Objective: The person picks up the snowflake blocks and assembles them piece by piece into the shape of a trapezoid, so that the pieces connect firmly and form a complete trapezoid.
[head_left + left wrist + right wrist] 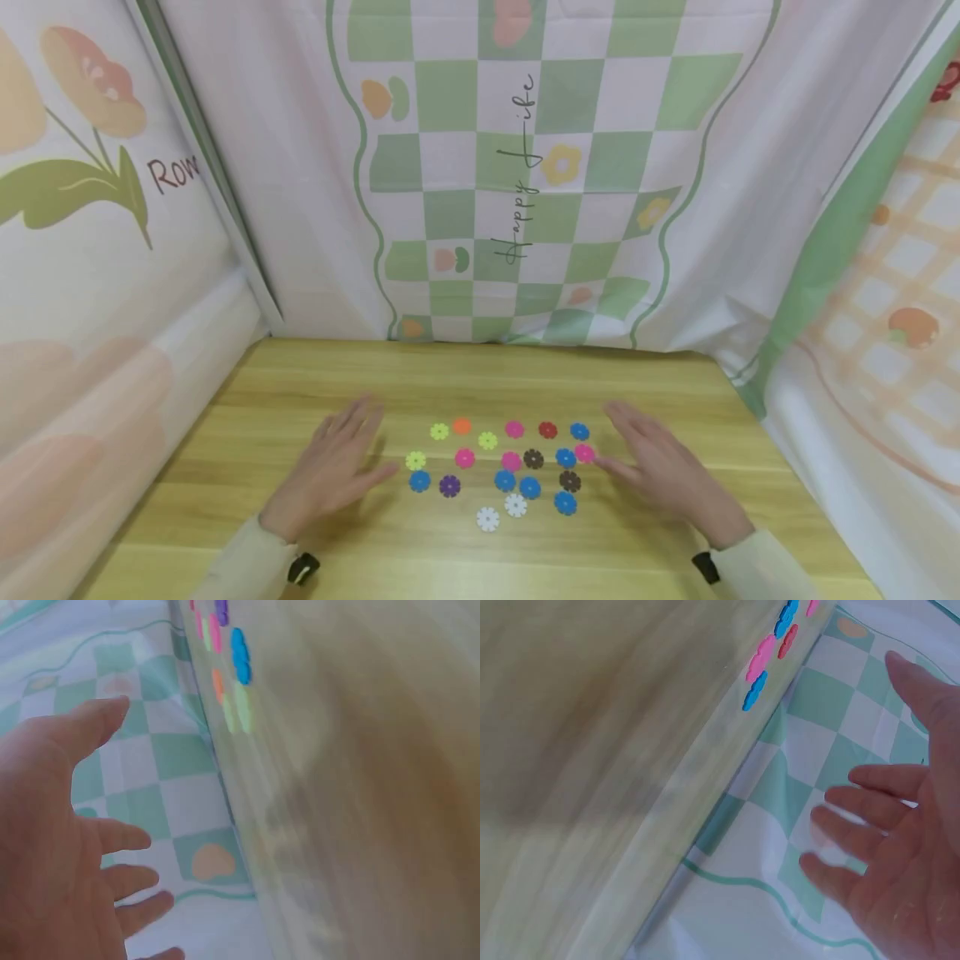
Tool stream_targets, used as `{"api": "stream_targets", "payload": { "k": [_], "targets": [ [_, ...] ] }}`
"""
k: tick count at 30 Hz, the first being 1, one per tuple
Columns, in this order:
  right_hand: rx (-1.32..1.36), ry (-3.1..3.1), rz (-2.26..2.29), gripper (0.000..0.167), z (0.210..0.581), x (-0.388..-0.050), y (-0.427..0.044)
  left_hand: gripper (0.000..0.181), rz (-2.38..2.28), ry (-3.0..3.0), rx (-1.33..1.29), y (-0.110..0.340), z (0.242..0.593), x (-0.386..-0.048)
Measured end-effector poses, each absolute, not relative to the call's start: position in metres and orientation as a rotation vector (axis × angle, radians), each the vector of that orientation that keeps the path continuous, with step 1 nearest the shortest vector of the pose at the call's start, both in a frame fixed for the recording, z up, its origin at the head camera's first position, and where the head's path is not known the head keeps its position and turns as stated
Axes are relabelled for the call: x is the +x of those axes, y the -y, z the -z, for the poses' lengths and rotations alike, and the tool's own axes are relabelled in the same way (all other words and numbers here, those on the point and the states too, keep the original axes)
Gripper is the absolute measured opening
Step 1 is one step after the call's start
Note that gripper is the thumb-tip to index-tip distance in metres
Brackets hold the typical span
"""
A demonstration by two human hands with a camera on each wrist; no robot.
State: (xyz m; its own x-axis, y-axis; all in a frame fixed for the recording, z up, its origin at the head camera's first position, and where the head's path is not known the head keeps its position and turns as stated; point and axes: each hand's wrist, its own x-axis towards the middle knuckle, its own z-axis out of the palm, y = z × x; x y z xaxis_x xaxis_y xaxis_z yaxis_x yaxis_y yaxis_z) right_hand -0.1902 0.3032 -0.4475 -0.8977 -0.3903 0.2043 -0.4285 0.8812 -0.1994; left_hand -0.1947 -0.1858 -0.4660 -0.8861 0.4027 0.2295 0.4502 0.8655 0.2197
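Observation:
Several flat, notched plastic discs lie loose in the middle of the wooden table, among them a purple disc (450, 486), an orange disc (462, 426), a dark red disc (547, 430) and a white disc (487, 519). To their left my left hand (330, 471) is held with fingers extended, its thumb toward a blue disc (419, 481). On the other side my right hand (671, 475) has its fingers spread, the thumb close to a pink disc (584, 453); whether it touches cannot be told. Both wrist views show empty palms with loosely straight fingers.
The wooden table (465, 379) ends at the back against a green-and-white checked curtain (506, 217). A white flowered cloth (120, 333) hangs along the left side, and another patterned cloth (862, 367) hangs along the right. Each wrist wears a black strap (303, 569).

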Motion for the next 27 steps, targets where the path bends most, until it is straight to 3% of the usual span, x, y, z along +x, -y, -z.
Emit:
{"api": "stream_targets", "payload": {
  "k": [15, 27],
  "targets": [
    [0.997, 2.908, -0.514, 0.051, 0.441, -0.233, -0.249, 0.065, 0.690, 2.951, -0.980, 0.115, 0.457, -0.248],
    [1.295, 3.022, -0.622, 0.034, 0.436, -0.258, -0.193, 0.039, 0.566, 2.876, -1.308, 0.056, 0.470, -0.285]
  ]
}}
